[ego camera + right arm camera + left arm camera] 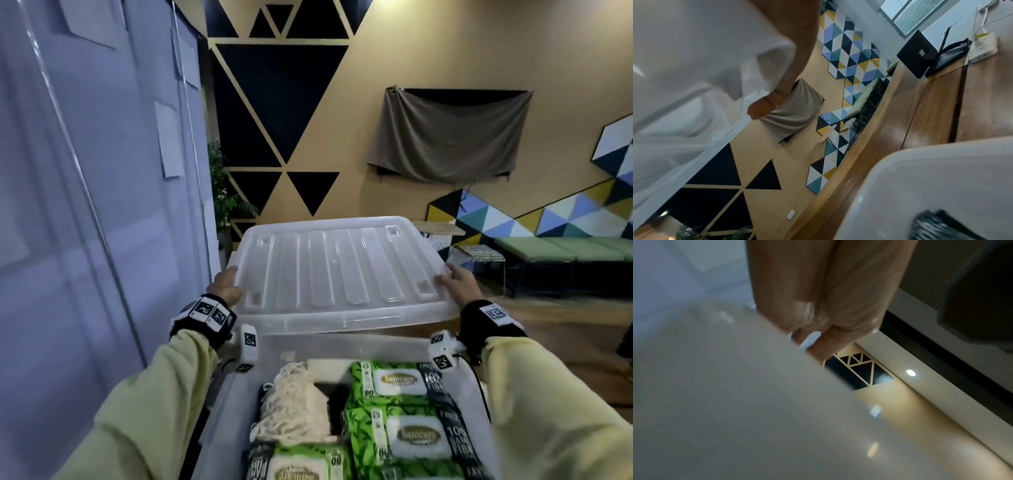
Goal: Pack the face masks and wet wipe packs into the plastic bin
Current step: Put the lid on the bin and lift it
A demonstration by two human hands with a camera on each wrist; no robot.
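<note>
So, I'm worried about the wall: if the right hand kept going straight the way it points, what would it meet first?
Probably nothing close. The right hand, gripping the lid, points forward past the bin over open floor; the cloth-draped wall looks far off, though depth is unclear.

One clear plastic bin [346, 346] sits open in the head view, with one clear ribbed lid [339, 270] above its far end. Two hands are on the lid: the left hand [224, 286] at its left edge and the right hand [457, 282] at its right edge. Inside the bin lie three green wet wipe packs: one at the back right [397, 378], one in front of it [414, 437] and one at the front left [298, 464]. One bundle of pale face masks [291, 404] lies beside them; the number of masks in it cannot be counted.
</note>
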